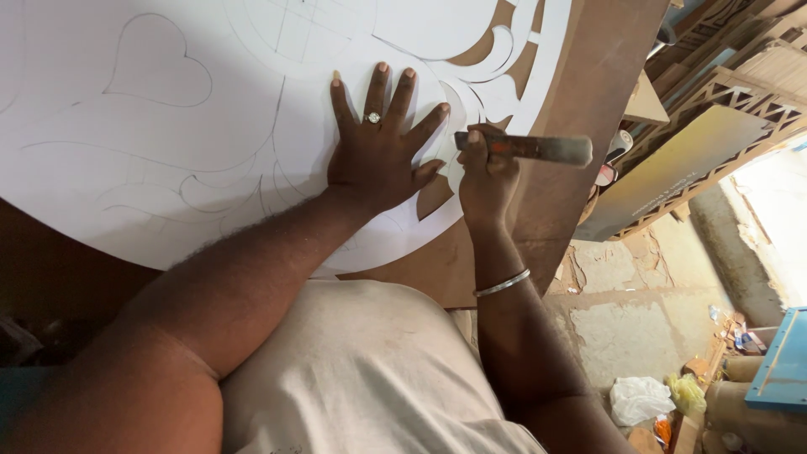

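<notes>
A brown wooden board (588, 76) lies under both hands and runs out past them on every side. On it rests a large white paper stencil (168, 151), pencilled with curling lines and a heart outline up and to the left of the left hand; just beyond the fingertips of both hands, parts of it are cut away in scroll shapes so that the brown wood shows through.

The left hand (378, 147) lies flat on the stencil, palm down, fingers spread wide apart, holding nothing and pressing on the sheet. A ring (373, 118) sits on one of its middle fingers.

The right hand (486, 176) is just beside the left thumb, close to it but not touching. It is closed around a cutting tool with a dark, worn handle (538, 149), which sticks out to the right of the fist. Its working end is hidden by the fingers, at the stencil's cut edge. A silver bangle (502, 283) circles the right wrist.

Further right of the right hand, below the board's edge, stand stacked wooden fretwork panels (740, 92).
</notes>
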